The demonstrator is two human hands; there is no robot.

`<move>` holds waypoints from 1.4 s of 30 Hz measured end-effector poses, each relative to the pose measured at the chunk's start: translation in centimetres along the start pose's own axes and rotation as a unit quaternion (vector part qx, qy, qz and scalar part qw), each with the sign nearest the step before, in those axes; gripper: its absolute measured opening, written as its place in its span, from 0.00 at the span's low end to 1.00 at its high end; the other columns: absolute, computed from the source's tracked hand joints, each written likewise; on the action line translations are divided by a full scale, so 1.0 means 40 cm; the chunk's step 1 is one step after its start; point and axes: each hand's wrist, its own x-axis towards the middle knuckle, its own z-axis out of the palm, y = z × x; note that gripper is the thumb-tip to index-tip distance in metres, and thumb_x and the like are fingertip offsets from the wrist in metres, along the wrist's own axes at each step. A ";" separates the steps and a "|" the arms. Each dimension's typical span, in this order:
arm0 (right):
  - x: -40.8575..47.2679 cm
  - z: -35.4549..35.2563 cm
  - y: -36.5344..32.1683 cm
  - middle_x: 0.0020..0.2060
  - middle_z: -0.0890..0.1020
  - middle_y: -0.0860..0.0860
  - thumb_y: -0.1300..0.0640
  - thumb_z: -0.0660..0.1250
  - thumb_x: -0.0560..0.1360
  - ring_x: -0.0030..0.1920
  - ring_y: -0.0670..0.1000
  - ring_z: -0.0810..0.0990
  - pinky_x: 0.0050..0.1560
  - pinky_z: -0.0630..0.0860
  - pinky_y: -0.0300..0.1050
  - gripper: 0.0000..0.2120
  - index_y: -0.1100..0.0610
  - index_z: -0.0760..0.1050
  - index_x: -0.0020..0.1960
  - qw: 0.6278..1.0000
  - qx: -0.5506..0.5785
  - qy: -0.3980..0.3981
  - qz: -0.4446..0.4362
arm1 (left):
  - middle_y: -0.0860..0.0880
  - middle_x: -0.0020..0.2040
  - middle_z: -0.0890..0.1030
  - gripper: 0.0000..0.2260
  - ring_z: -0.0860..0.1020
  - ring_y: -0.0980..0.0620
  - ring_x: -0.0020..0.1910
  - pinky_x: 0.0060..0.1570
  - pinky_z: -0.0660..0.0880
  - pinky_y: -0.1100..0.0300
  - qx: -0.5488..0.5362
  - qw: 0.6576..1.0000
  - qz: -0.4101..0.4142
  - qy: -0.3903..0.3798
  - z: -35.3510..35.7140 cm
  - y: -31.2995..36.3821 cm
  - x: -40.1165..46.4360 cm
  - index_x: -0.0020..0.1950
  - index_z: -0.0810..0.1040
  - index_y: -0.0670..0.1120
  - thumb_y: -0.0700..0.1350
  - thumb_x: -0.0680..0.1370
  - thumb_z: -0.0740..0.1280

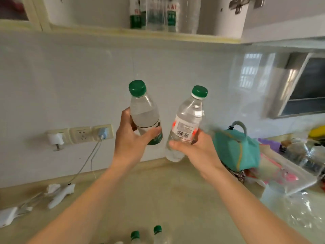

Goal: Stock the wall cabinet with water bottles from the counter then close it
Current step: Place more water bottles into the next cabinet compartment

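Observation:
My left hand point(129, 138) grips a clear water bottle point(143, 110) with a green cap and green label, held upright above the counter. My right hand point(197, 150) grips a second green-capped bottle point(187, 124), tilted slightly right, its barcode facing me. Overhead, the wall cabinet point(146, 35) stands open, with several bottles point(154, 14) lined up on its shelf. Its door point(284, 16) hangs open at the upper right. Two more green-capped bottles point(157, 234) stand on the counter at the bottom edge of the view.
A teal bag point(235, 150) and clear plastic wrapping point(295, 182) crowd the beige counter point(158, 199) on the right. Chargers and cables point(59, 194) lie at the left, below wall sockets point(80, 134). A range hood point(299, 85) hangs at the far right.

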 end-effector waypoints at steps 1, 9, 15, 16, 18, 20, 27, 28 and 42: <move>0.004 -0.002 -0.046 0.48 0.87 0.42 0.55 0.82 0.65 0.50 0.43 0.86 0.53 0.80 0.44 0.22 0.47 0.80 0.57 1.000 0.004 0.000 -0.016 | 0.65 0.55 0.79 0.33 0.79 0.64 0.57 0.53 0.75 0.64 -0.009 1.000 0.016 0.001 -0.014 0.039 0.023 0.66 0.69 0.59 0.52 0.67 0.82; 0.069 -0.058 -0.374 0.48 0.87 0.40 0.52 0.81 0.69 0.48 0.40 0.85 0.49 0.79 0.40 0.20 0.45 0.79 0.58 0.990 -0.009 0.004 -0.139 | 0.59 0.57 0.83 0.26 0.81 0.58 0.57 0.51 0.76 0.64 -0.060 0.986 0.157 0.003 -0.082 0.335 0.180 0.65 0.74 0.60 0.50 0.70 0.79; 0.174 -0.126 -0.556 0.46 0.87 0.41 0.49 0.79 0.70 0.48 0.42 0.86 0.54 0.81 0.48 0.14 0.46 0.82 0.54 0.975 -0.016 0.037 -0.219 | 0.55 0.55 0.84 0.22 0.82 0.54 0.55 0.53 0.79 0.54 -0.091 0.971 0.219 0.015 -0.081 0.525 0.298 0.63 0.76 0.58 0.53 0.71 0.77; 0.193 -0.134 -0.578 0.46 0.87 0.39 0.47 0.79 0.70 0.47 0.40 0.86 0.52 0.80 0.47 0.13 0.44 0.82 0.53 0.972 -0.018 0.042 -0.229 | 0.55 0.55 0.84 0.22 0.83 0.54 0.55 0.53 0.79 0.54 -0.092 0.971 0.222 0.021 -0.080 0.549 0.320 0.63 0.77 0.57 0.54 0.71 0.78; 0.237 -0.149 -0.617 0.45 0.86 0.36 0.43 0.78 0.69 0.46 0.38 0.85 0.51 0.79 0.45 0.13 0.42 0.82 0.52 0.968 -0.033 0.061 -0.240 | 0.55 0.53 0.85 0.21 0.83 0.54 0.54 0.51 0.80 0.55 -0.090 0.971 0.221 0.031 -0.076 0.586 0.366 0.62 0.78 0.57 0.54 0.71 0.78; 0.283 -0.160 -0.644 0.45 0.86 0.36 0.40 0.77 0.69 0.47 0.39 0.85 0.56 0.80 0.48 0.14 0.41 0.81 0.53 0.966 -0.059 0.074 -0.240 | 0.57 0.50 0.85 0.17 0.84 0.57 0.50 0.45 0.79 0.61 -0.074 0.973 0.214 0.034 -0.068 0.607 0.412 0.59 0.79 0.58 0.52 0.72 0.78; 0.429 -0.176 -0.663 0.52 0.85 0.42 0.38 0.76 0.69 0.53 0.46 0.83 0.61 0.79 0.53 0.23 0.44 0.79 0.61 0.965 -0.145 0.059 -0.209 | 0.57 0.49 0.82 0.18 0.82 0.56 0.45 0.34 0.74 0.61 0.000 0.991 0.113 0.071 -0.030 0.562 0.519 0.59 0.74 0.57 0.54 0.73 0.76; 0.448 -0.172 -0.658 0.53 0.85 0.42 0.37 0.76 0.69 0.53 0.46 0.83 0.60 0.79 0.52 0.25 0.44 0.78 0.63 0.966 -0.149 0.050 -0.206 | 0.55 0.49 0.83 0.17 0.83 0.55 0.45 0.34 0.75 0.61 -0.002 0.992 0.102 0.077 -0.030 0.553 0.530 0.59 0.75 0.56 0.54 0.74 0.75; 0.542 -0.089 -0.564 0.65 0.74 0.51 0.32 0.71 0.71 0.64 0.54 0.76 0.57 0.76 0.52 0.42 0.51 0.63 0.76 0.937 -0.200 0.161 -0.238 | 0.56 0.52 0.82 0.18 0.82 0.54 0.50 0.42 0.77 0.58 0.101 0.989 0.088 0.061 -0.147 0.489 0.614 0.62 0.75 0.57 0.55 0.75 0.74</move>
